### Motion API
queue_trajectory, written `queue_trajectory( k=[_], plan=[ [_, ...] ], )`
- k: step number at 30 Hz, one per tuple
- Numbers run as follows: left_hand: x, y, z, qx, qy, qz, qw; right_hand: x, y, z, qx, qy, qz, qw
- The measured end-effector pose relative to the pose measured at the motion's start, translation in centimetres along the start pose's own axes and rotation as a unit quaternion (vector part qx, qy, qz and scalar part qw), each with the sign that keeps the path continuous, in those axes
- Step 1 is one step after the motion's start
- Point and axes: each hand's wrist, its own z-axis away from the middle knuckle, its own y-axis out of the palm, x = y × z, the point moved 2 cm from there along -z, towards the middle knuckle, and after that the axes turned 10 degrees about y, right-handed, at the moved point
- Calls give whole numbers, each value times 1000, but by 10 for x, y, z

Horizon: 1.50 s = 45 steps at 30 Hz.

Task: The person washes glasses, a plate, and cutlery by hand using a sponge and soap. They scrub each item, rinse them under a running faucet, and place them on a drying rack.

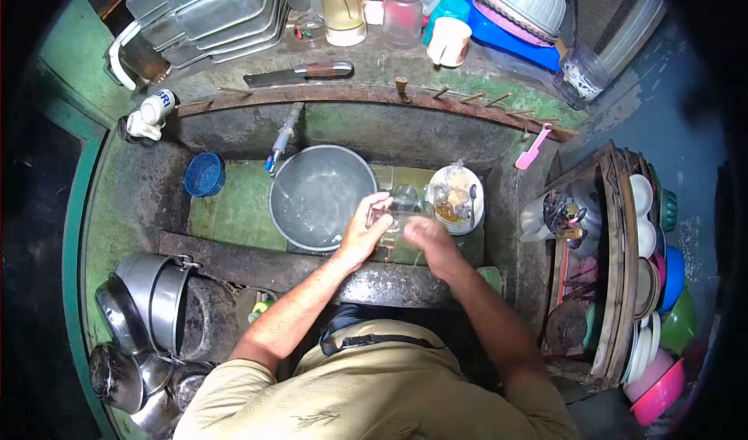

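My left hand (368,226) is closed around a clear drinking glass (392,223), fingers curled over its side. My right hand (430,241) is at the glass's right side, its fingers smeared by motion. Just beyond them, more clear glasses (405,194) stand in the basin between a large grey tub (284,206) of water and a white bowl (477,220). Food scraps and a spoon lie in that bowl. A tap (282,140) with a blue handle reaches over the tub's left rim.
A small blue bucket (204,176) stands left of the tub. Metal pots (148,284) are stacked at lower left. On the ledge lie a knife (300,74), metal trays (218,15) and plastic cups (403,19). A wooden rack (615,268) with dishes stands at right.
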Motion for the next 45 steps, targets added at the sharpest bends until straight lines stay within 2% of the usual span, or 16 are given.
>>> queue_trajectory(
  k=[1, 3, 7, 10, 13, 15, 18, 22, 24, 27, 30, 33, 34, 37, 40, 45],
  plan=[
    [2, -6, -9, 49, 171, -186, 966, -3, -4, -6, -77, 14, -54, 995],
    [8, -16, -7, 8, -87, -54, 995, -9, -3, -14, -179, 1, -75, 981],
    [-1, -37, -5, -53, -399, 226, 887, 17, 8, -5, -151, -290, 436, 838],
    [1, -41, -4, -37, -332, 179, 925, 9, 17, -25, 126, -224, 413, 874],
    [17, -47, -13, -16, -1, -120, 993, -2, 16, -29, 37, 37, 91, 994],
    [4, -58, -19, 92, 152, -354, 918, -23, 5, -55, 11, 48, 47, 998],
    [-23, -57, -35, 233, -53, -402, 884, -11, 18, -63, -316, -72, 170, 930],
    [15, -58, -14, 275, -34, -437, 856, 5, 44, -77, -335, -192, 384, 839],
    [57, -63, 11, 122, -104, 58, 985, -10, 52, -89, -348, -165, 334, 860],
    [67, -65, 16, 8, -199, 134, 971, -18, 53, -96, -366, -141, 247, 886],
    [66, -87, 9, -24, -239, 251, 938, -23, 33, -108, -223, -65, -305, 924],
    [55, -99, -3, -43, -262, 279, 923, -25, 43, -89, -209, -88, -89, 970],
    [55, -99, -6, -59, -273, 272, 921, -17, 53, -86, -240, -221, 354, 877],
    [58, -93, -6, -64, -310, 253, 914, -24, 87, -94, -335, -274, 371, 821],
    [38, -102, 1, -26, -262, 271, 926, -32, 73, -122, -295, -67, 59, 951],
    [32, -140, -14, -115, -267, 173, 941, -53, 95, -113, -342, -57, 125, 929]
  ],
)
